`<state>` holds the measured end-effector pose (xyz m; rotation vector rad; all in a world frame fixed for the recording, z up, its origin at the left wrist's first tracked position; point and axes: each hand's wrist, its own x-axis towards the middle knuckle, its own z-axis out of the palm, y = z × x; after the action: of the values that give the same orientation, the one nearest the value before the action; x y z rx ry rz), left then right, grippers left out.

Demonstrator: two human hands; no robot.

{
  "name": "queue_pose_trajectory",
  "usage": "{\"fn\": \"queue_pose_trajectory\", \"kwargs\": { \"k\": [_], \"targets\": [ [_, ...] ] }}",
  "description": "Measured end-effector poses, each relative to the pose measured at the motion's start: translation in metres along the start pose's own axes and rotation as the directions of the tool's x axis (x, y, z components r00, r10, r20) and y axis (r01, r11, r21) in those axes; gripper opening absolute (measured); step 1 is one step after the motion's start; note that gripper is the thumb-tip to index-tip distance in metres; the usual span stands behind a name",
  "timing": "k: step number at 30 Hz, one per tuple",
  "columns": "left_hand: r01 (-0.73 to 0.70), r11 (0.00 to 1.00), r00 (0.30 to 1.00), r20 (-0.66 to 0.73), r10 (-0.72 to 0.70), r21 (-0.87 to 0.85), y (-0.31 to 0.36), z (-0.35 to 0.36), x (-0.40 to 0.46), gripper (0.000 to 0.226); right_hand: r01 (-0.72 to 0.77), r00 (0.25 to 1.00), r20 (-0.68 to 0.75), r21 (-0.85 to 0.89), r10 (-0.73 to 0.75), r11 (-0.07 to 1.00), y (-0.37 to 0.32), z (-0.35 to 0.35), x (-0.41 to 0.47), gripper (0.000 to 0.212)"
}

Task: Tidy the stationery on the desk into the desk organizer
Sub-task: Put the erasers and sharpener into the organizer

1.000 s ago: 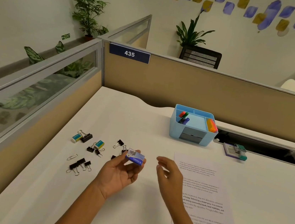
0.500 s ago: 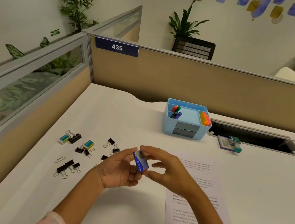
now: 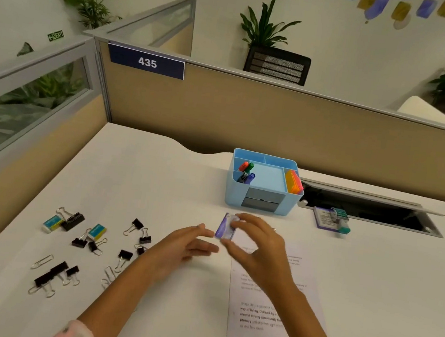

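My right hand (image 3: 258,247) pinches a small blue-purple box (image 3: 225,228) between thumb and fingers, a little in front of the light-blue desk organizer (image 3: 260,201). My left hand (image 3: 182,244) is just left of the box, fingers spread, holding nothing. The organizer holds markers on its left and orange sticky notes on its right. Several black binder clips (image 3: 73,221), two small erasers (image 3: 97,232) and paper clips (image 3: 41,261) lie scattered on the white desk to the left.
A printed sheet (image 3: 265,313) lies under my right forearm. A stapler on a purple pad (image 3: 334,220) sits right of the organizer, by an open cable slot (image 3: 364,211). Beige partitions (image 3: 249,121) wall the desk at the back and left.
The small box passed from my left hand to my right hand. My left hand let go and opened; the box moved forward toward the organizer.
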<state>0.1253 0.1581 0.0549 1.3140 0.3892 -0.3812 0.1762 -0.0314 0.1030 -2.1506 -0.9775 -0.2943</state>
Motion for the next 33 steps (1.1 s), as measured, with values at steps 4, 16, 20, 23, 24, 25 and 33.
{"fn": "queue_pose_trajectory", "kwargs": {
  "k": [4, 16, 20, 23, 24, 25, 33],
  "targets": [
    [-0.142, 0.913, 0.922, -0.285, 0.263, 0.382, -0.013, -0.002, 0.030, 0.015, -0.147, 0.960, -0.240, 0.012, 0.146, 0.989, 0.032, -0.009, 0.031, 0.031],
    [0.071, 0.159, 0.796, -0.152, 0.586, 0.985, -0.046, -0.018, 0.082, 0.051, -0.569, 0.813, -0.264, -0.179, 0.518, 0.802, 0.133, 0.018, 0.137, 0.040],
    [0.088, 0.142, 0.793, -0.155, 0.589, 0.986, -0.047, -0.018, 0.085, 0.054, -0.583, 0.809, -0.232, -0.206, 0.540, 0.786, 0.144, 0.034, 0.143, 0.039],
    [0.095, 0.146, 0.799, -0.163, 0.579, 0.985, -0.049, -0.019, 0.087, 0.053, -0.577, 0.811, -0.245, -0.181, 0.532, 0.796, 0.150, 0.038, 0.140, 0.027],
    [0.097, 0.149, 0.797, -0.166, 0.581, 0.984, -0.050, -0.019, 0.087, 0.052, -0.576, 0.809, -0.253, -0.169, 0.530, 0.799, 0.152, 0.038, 0.139, 0.022],
    [0.097, 0.153, 0.795, -0.169, 0.583, 0.984, -0.051, -0.020, 0.088, 0.052, -0.572, 0.811, -0.262, -0.163, 0.524, 0.804, 0.153, 0.038, 0.139, 0.018],
    [0.089, 0.163, 0.789, -0.170, 0.591, 0.983, -0.048, -0.017, 0.085, 0.051, -0.615, 0.782, -0.301, -0.230, 0.546, 0.755, 0.154, 0.035, 0.152, 0.019]
  ]
}}
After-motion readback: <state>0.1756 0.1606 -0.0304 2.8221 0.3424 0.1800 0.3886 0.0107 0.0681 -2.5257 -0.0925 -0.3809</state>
